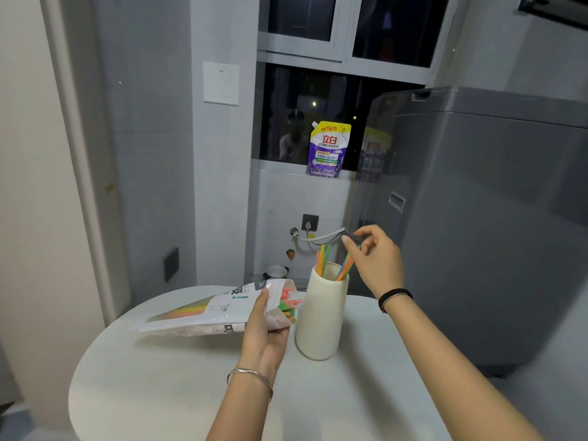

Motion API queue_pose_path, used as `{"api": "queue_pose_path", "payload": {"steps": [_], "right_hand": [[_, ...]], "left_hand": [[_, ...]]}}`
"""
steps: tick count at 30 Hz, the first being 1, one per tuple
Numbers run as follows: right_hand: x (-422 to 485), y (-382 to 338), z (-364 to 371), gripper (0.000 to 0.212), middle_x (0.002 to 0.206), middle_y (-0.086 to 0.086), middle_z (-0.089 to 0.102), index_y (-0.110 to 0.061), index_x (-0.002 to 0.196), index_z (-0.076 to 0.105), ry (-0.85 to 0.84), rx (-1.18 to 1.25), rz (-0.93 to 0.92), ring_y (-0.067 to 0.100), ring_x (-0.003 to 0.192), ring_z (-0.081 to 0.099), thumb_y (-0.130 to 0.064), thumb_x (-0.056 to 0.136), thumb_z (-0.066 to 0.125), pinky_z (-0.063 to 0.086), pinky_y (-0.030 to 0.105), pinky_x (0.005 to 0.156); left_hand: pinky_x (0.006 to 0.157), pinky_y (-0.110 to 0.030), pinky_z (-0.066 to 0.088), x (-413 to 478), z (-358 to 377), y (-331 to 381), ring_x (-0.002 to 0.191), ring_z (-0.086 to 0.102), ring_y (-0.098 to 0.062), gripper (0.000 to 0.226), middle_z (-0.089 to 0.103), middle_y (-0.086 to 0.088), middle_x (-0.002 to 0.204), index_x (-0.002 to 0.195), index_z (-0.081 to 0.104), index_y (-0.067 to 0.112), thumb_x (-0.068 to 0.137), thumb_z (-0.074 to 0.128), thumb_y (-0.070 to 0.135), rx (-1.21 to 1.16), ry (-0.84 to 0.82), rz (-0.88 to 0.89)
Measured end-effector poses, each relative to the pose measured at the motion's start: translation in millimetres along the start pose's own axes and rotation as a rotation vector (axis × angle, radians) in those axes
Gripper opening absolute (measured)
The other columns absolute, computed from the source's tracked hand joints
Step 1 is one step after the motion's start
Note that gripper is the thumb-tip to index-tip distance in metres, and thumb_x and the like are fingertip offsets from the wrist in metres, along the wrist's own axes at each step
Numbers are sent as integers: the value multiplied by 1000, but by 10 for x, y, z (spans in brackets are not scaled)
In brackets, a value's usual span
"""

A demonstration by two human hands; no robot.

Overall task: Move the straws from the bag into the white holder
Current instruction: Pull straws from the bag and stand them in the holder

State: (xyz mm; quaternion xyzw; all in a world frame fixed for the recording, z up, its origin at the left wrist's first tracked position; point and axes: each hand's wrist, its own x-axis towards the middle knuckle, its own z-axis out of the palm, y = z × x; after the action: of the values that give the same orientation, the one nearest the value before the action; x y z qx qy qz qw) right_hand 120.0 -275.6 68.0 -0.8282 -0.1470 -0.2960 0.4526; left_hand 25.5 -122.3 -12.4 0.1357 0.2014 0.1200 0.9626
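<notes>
Gripping the white plastic bag (197,316) at lower centre with the left hand (267,326), coloured plastic straws (288,302) poking out beside the tall cream-white holder (319,316). Right hand (375,259) curled over straws standing inside it, right of centre — pinching or released, cannot tell. Could knock the holder over by pushing sideways, or spill straws by tipping the bag.

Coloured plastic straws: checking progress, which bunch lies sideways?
The bunch poking from the white printed plastic bag in the left hand; the straws in the tall white holder stand upright.
</notes>
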Motion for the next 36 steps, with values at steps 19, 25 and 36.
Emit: {"api": "queue_pose_path", "payload": {"steps": [19,25,36], "right_hand": [[-1226,-341,594,46,114,11,65,-15,119,59,-100,1416,1081,28,108,59,-43,99,28,49,36,78],[-1253,-332,634,28,95,7,67,-17,97,65,-112,1207,939,22,81,61,-26,98,39,44,32,62],[-1139,-185,535,10,82,4,69,-10,95,56,-349,652,306,7,74,67,-18,90,57,50,17,63]], "left_hand": [[71,-14,55,-250,-60,-52,98,69,-11,48,72,-1,109,120,60,13,75,76,11,682,-133,550],[67,-16,55,-224,-100,-63,96,66,-8,47,69,-1,113,122,59,14,78,74,15,592,-60,514],[67,-32,57,-237,-120,59,98,63,-30,44,62,-22,126,132,50,6,91,58,19,313,-65,142]]}}
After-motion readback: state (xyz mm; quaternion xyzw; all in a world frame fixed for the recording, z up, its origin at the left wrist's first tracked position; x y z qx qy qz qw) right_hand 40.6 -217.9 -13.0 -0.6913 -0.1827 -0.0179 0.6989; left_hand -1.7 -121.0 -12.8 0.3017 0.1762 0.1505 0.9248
